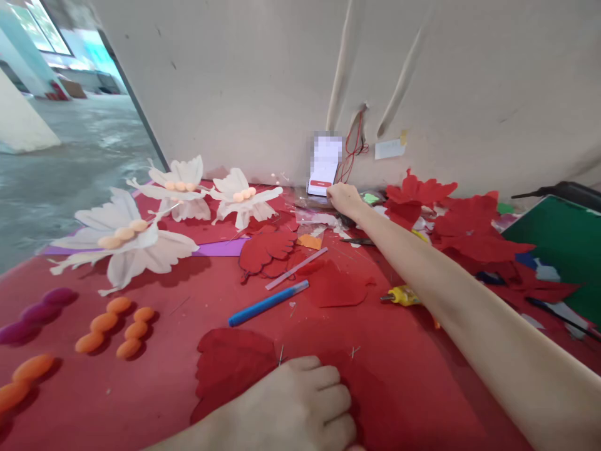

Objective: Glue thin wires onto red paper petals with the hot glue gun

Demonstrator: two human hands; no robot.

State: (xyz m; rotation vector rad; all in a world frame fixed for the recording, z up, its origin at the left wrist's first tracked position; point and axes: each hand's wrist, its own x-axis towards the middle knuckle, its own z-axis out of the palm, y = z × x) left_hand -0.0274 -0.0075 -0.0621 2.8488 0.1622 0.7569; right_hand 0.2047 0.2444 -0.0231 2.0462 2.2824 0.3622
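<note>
My left hand (300, 401) rests at the bottom middle with its fingers curled closed; whatever lies under them is hidden. Beneath and beside it is a dark red scalloped fabric piece (235, 363), with a pin (281, 355) at its edge. Another pin pair (354, 352) lies to the right. At the far side, my right hand (346, 200) is closed, its fingers bunched at the lower edge of a lit phone (325, 164) leaning on the wall. A blue pen (268, 303) and a yellow glue gun (402, 295) lie between the hands.
White fabric flowers (126, 238) with peach bead centres stand at the left. Orange bead-like strips (104, 323) and a purple one (37, 315) lie nearer. Red fabric flowers (479, 228) and a green board (558, 250) crowd the right. A wall (244, 81) bounds the back.
</note>
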